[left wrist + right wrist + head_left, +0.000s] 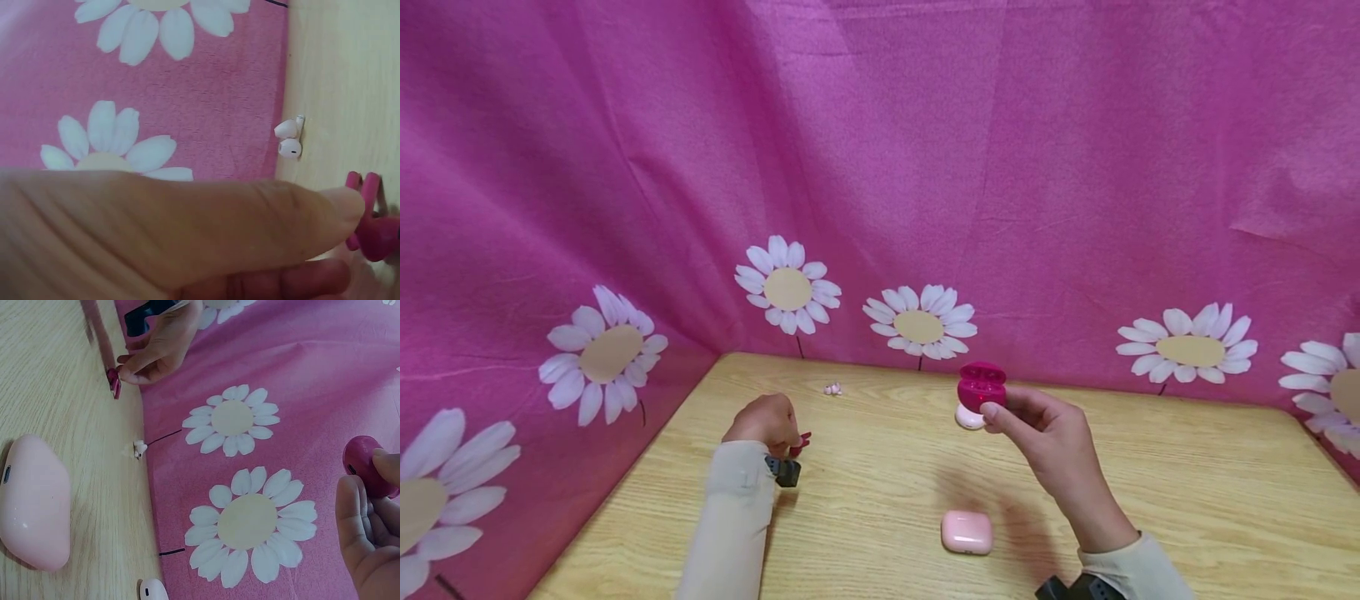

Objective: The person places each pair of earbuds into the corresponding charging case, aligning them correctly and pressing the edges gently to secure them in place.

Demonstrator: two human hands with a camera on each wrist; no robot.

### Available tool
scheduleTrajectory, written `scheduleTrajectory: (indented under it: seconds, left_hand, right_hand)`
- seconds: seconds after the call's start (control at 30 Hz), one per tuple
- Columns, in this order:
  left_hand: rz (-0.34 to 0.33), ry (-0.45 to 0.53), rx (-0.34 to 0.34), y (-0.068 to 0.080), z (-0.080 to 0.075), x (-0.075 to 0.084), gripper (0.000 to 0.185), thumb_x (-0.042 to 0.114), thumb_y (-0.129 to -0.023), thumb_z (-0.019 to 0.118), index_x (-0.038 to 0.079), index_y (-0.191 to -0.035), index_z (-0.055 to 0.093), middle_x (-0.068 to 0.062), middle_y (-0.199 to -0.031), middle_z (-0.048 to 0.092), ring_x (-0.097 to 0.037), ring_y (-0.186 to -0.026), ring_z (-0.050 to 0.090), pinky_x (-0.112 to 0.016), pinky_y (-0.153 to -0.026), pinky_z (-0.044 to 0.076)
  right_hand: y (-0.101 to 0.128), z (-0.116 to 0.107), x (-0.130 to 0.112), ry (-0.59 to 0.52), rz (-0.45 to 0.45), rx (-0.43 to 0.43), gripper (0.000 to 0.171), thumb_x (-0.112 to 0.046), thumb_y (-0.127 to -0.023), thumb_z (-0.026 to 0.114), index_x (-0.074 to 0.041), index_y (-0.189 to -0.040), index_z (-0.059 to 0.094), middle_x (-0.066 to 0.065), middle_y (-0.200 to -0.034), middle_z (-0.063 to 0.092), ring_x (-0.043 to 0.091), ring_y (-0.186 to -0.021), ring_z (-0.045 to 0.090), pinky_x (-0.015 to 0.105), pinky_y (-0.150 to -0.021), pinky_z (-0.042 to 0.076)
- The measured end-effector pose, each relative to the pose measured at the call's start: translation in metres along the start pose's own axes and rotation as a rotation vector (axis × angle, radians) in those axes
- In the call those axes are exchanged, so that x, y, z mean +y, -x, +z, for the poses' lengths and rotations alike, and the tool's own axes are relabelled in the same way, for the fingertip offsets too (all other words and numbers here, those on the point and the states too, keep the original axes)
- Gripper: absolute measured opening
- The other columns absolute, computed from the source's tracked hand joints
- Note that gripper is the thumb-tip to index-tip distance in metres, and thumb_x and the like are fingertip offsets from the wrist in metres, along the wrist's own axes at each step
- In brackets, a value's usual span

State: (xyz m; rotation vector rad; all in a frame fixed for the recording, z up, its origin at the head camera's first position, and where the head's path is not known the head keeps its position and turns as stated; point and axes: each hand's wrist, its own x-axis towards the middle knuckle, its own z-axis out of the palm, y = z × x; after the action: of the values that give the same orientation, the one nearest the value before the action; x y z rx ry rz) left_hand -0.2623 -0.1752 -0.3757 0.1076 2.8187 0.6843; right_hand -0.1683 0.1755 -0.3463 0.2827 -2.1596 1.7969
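My right hand [1051, 442] holds up a magenta earbud case [982, 387], its lid raised, pinched between thumb and fingers above the table. The case's rounded back shows in the right wrist view. On the left, my left hand [764, 422] has thumb and fingers on a pair of magenta earbuds [379, 239] at the tabletop. In the left wrist view the thumb covers part of their stems. The head view shows only a little of these earbuds past the fingers.
Pale pink earbuds [832, 389] lie near the table's back edge. A closed pink case [967, 532] sits at the front middle, and a smaller whitish case [968, 417] is partly hidden behind the raised one. Magenta daisy cloth borders the wooden table [865, 492].
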Motion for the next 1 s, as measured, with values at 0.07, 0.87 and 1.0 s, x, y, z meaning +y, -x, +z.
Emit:
scheduleTrajectory:
  seconds: [0.07,0.87,1.0]
  left_hand:
    - [-0.003,-0.023,0.012,-0.0005,0.0008,0.0005,0.015,0.004,-0.078,0.071,0.006,-0.066,0.063,-0.003,-0.054,0.056,-0.014,-0.052,0.047,-0.027,-0.053,0.039]
    - [-0.041,-0.047,0.009,-0.0037,0.0045,0.0004,0.014,0.001,-0.075,0.073,0.007,-0.068,0.062,-0.006,-0.067,0.062,-0.019,-0.062,0.054,-0.027,-0.053,0.042]
    - [-0.046,-0.052,0.015,-0.0029,0.0045,0.0016,0.014,0.002,-0.074,0.074,0.007,-0.068,0.062,-0.006,-0.068,0.062,-0.020,-0.063,0.055,-0.027,-0.053,0.042]
  right_hand:
    - [-0.0001,0.0001,-0.0002,0.000,0.000,0.000,0.027,-0.014,-0.085,0.074,0.002,-0.107,0.069,0.004,-0.084,0.071,0.014,-0.073,0.068,0.027,-0.071,0.055]
    - [0.0005,0.0008,0.0002,-0.006,-0.012,-0.008,0.027,-0.013,-0.086,0.073,0.002,-0.108,0.069,0.003,-0.087,0.072,0.014,-0.073,0.068,0.030,-0.072,0.056]
    - [0.0005,0.0008,0.0003,-0.007,-0.011,-0.007,0.026,-0.013,-0.086,0.073,0.002,-0.108,0.069,0.003,-0.087,0.071,0.014,-0.073,0.068,0.029,-0.072,0.056]
